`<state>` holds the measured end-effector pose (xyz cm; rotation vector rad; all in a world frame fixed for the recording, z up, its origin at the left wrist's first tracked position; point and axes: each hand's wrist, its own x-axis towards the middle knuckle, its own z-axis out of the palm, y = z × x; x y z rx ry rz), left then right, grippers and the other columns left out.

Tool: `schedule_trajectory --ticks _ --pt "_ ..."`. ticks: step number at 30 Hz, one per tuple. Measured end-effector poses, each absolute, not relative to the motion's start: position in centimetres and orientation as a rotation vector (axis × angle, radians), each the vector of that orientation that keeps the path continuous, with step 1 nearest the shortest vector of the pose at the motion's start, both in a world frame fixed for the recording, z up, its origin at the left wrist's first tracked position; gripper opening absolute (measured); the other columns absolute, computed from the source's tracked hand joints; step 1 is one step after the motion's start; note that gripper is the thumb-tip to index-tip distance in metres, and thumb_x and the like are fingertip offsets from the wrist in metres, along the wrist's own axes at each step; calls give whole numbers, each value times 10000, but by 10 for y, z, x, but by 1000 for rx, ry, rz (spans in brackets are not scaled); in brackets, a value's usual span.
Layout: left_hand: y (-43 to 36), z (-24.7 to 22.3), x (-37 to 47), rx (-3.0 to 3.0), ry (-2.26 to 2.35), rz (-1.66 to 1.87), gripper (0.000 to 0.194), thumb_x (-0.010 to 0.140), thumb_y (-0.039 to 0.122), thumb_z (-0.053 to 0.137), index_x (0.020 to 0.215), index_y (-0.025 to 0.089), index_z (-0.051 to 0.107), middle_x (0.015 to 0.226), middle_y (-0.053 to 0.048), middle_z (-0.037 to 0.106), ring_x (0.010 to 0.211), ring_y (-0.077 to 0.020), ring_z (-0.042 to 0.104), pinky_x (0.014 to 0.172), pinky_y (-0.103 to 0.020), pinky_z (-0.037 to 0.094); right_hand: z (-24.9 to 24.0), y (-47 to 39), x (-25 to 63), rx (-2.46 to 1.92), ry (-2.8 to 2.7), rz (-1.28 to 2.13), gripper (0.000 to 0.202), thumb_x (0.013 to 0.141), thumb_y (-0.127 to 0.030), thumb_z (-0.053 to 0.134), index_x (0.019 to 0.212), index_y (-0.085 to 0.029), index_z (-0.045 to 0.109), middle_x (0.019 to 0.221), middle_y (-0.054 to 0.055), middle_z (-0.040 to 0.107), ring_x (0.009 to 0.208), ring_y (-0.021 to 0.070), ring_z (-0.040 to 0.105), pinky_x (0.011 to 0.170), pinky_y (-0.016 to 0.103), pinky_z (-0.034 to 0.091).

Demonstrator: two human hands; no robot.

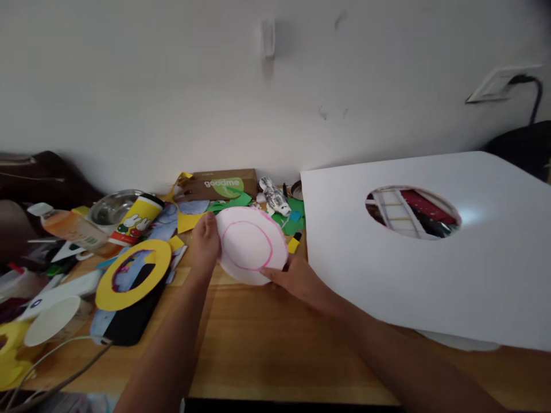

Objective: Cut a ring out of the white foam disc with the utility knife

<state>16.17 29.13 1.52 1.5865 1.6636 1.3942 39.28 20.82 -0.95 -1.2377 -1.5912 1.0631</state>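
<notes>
Between my two hands is a white disc (247, 244), paper or foam by its look, with a pink circle drawn inside it and pink marks along its edge. My left hand (205, 241) grips the disc's left edge. The right hand (293, 275) pinches its lower right edge, thumb on the front face. The disc is held up over the wooden table, tilted towards me. To the left lies a yellow ring (105, 287), and to the right leans a large white board (430, 281) with an oval hole.
At the left stand a yellow cup (138, 221), a metal bowl (103, 209), a drink bottle (69, 226) and a paper cup (58, 321). A brown box (219, 184) and green scraps (235, 199) lie by the wall. A cable (73, 376) crosses the lower left.
</notes>
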Motion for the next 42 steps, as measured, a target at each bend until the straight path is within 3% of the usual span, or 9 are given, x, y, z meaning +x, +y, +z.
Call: schedule_trajectory --ticks 2,5,9,12,19,25,33,37,42 --pt "291 10 170 1446 1517 1414 339 972 423 593 1183 159 625 1117 -73 674 917 -197 674 789 -391 582 -15 216 392 -1252 -1439 1088 410 880 -554 642 866 -149 707 680 61 714 573 201 677 481 297 540" --pt "281 -7 189 1285 1265 1315 399 957 406 622 1282 177 596 1170 -98 693 943 -210 700 821 -418 597 -22 226 393 -1246 -1252 1072 446 901 -567 604 980 -133 671 745 67 722 597 195 679 489 285 531" --pt "267 -22 205 1130 1075 1214 644 810 427 774 1369 188 560 1235 -153 724 1011 -301 730 879 -464 604 -30 234 393 -1243 -1121 1002 480 837 -541 698 1122 -158 644 1008 96 751 882 244 713 710 334 587" --pt "269 -24 203 1065 1078 1203 703 770 410 808 1387 203 542 1300 -150 704 1089 -317 715 919 -453 600 -35 238 392 -1251 -1090 967 484 828 -521 708 1162 -178 636 1114 97 738 1000 264 693 831 374 576" --pt "277 -31 197 1062 1359 1243 590 664 419 887 1157 161 691 1134 -164 765 1002 -336 741 836 -459 622 -47 247 391 -1309 -1072 875 487 802 -509 725 1132 -175 596 1065 113 728 987 293 688 885 451 559" --pt "273 -29 201 1067 1435 1326 597 630 416 907 1139 186 697 1148 -134 765 1059 -340 720 854 -427 615 -49 249 394 -1323 -1095 817 631 683 -472 825 1201 -210 576 1218 117 689 1146 317 636 974 468 527" --pt "261 -33 232 1003 1139 1318 615 743 398 822 1289 199 621 1310 -128 705 1197 -312 671 1000 -446 571 -48 250 394 -1274 -1048 880 472 830 -450 713 1219 -209 599 1170 97 730 1089 275 677 929 437 561" --pt "254 -31 243 1020 1130 1335 598 758 326 820 1310 217 616 1337 -94 690 1259 -290 630 1104 -435 497 -42 252 395 -1262 -1052 863 482 808 -386 725 1252 -238 609 1124 76 742 1129 292 659 944 455 555" --pt "253 -30 240 1028 1196 1368 598 749 309 837 1301 214 628 1341 -87 686 1256 -295 628 1109 -455 490 -38 249 393 -1248 -1073 873 500 823 -386 713 1285 -232 594 1172 85 726 1142 284 656 960 448 553"
